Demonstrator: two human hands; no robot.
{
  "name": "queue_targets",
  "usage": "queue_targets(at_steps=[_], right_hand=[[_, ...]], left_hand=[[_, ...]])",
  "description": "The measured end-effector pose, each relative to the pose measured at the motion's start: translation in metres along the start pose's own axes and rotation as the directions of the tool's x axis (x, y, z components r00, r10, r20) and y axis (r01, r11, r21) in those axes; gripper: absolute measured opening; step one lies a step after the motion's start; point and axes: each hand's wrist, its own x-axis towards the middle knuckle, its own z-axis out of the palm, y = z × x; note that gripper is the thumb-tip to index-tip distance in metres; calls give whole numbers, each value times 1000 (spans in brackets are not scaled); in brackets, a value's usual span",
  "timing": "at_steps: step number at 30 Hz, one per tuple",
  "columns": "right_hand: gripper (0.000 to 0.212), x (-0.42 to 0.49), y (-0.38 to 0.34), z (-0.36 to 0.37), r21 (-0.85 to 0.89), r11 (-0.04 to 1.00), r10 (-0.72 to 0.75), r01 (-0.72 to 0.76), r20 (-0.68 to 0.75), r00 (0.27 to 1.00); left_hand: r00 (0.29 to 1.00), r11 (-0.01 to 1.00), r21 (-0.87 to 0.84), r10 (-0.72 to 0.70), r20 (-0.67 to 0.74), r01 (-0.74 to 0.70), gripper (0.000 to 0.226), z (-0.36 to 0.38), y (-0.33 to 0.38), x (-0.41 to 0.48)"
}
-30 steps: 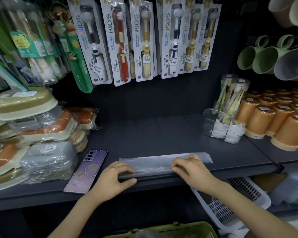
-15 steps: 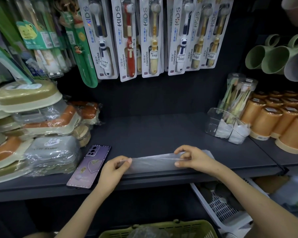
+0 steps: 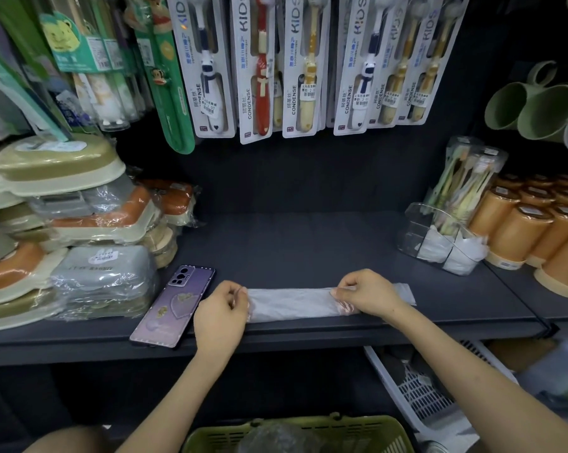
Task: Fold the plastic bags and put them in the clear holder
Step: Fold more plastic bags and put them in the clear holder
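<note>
Two hands on one plastic bag (image 3: pixel 289 304) right now, so this looks like the middle of the folding step. The bag is flattened into a long narrow strip lying along the front of the shelf (image 3: pixel 292 243), just to the right of the phone (image 3: pixel 174 305).

The left hand (image 3: pixel 222 310) is right next to the phone, thumb and forefinger pinching the strip's near end and the other fingers curled in. The right hand (image 3: pixel 367 294) is further from the phone, fingertips pinching the strip's back edge. A bit of bag sticks out past it.

My guess is the strip needs another fold, either lengthwise again or end over end into a small packet. After that it goes into the clear holder (image 3: pixel 439 237), which sits well off to the right of the phone and further back on the shelf. Thin plastic like this tends to spring open, so I'd press each crease flat before letting go.

Stuff I can't make out:
- how many layers the strip already has
- what the part of the bag under the right palm looks like
- how much room the holder has left, since there's white folded stuff in it and the clear walls blur together
- what's in the green basket (image 3: pixel 295 433) down below the phone, which is cut off by the frame; something crinkly and clear, maybe more bags, but too blurry to call
</note>
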Motion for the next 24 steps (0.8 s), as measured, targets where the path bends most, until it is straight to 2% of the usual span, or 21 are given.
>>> queue_targets(at_steps=[2,3,6,7,9,11,12,13,15,18,19,22,24], right_hand=[[28,2,-3,-1,-20,999,33,-33,20,999],[28,3,-4,-1,-21,999,45,-44,28,999],[31,5,-5,-1,-25,998,63,-62,45,997],[32,5,-5,-1,-26,998,66,-65,49,997],[31,7,-4,-1,-21,998,67,-66,61,996],[28,9,-3,-1,-15,998,70,-69,71,995],[27,10,-3,-1,-9,998,69,-68,75,995],[28,10,-3,-1,0,998,69,-69,80,994],[30,12,-4,-2,4,997,80,-81,96,992],[31,14,-4,-1,5,995,100,-102,122,987],[31,15,-4,-1,11,994,105,-108,127,986],[32,15,-5,-3,26,993,109,-113,133,985],[33,15,-5,-2,23,993,108,-113,146,983]], left_hand=[[1000,990,138,9,-28,-5,12,0,1,3],[1000,988,155,-4,-25,8,8,0,1,4],[993,984,134,-116,-37,120,25,-5,4,11],[992,983,156,-83,-90,96,28,-6,6,12],[968,930,335,207,-144,-149,31,-6,8,11],[875,788,444,484,-20,-426,36,5,7,4],[822,721,439,564,76,-536,37,13,6,2],[792,681,423,585,178,-598,41,20,6,0],[796,678,422,471,381,-603,57,27,12,-4],[820,690,495,265,506,-528,85,33,16,-2],[827,689,517,220,518,-507,84,36,15,-1],[843,683,570,130,521,-457,58,40,13,2],[842,675,585,101,530,-450,57,41,13,2]])
